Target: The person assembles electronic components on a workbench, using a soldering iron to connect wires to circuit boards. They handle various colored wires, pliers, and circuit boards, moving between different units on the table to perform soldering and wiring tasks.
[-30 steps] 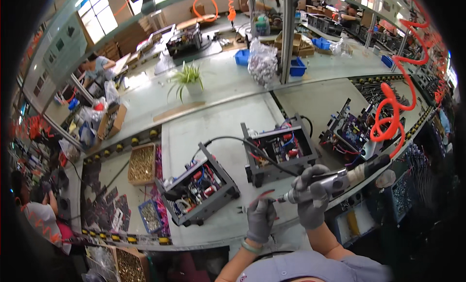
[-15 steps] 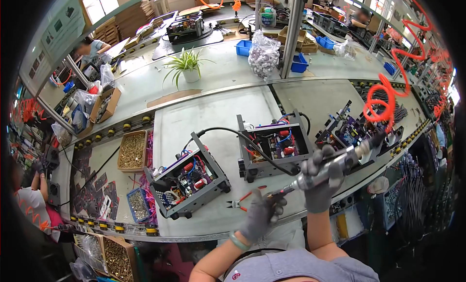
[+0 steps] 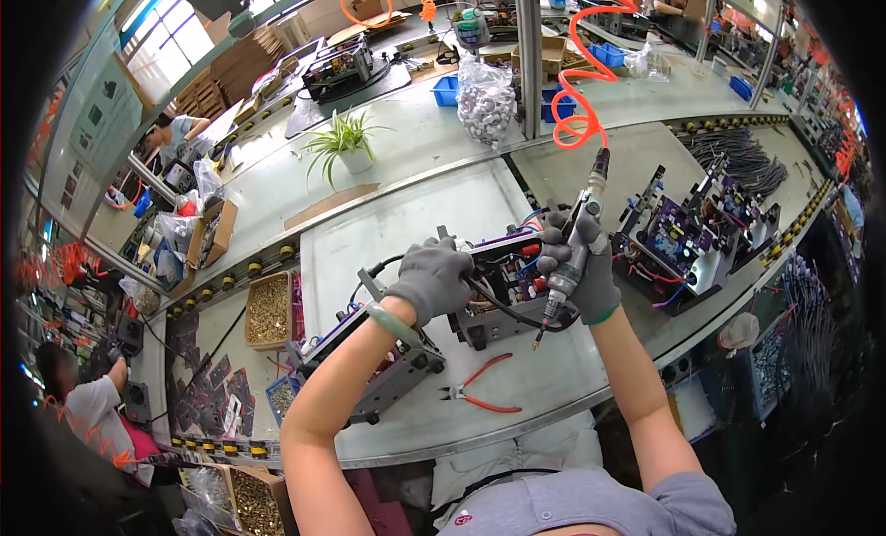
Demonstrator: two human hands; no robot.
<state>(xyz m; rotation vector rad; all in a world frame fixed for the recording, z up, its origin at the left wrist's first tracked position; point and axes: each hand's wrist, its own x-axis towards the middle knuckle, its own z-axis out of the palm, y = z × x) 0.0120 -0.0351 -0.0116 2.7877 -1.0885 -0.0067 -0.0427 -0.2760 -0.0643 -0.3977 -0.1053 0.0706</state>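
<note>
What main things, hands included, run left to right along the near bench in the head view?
Parts box → left hand → driver in right hand → dark cables.

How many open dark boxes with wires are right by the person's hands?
2. The left box is partly hidden by the left forearm; the right box shows between the left hand and right hand, which cover parts of it.

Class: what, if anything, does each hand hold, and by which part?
Right hand: the air screwdriver, around its body. Left hand: at the middle chassis; any hold is hidden.
</note>
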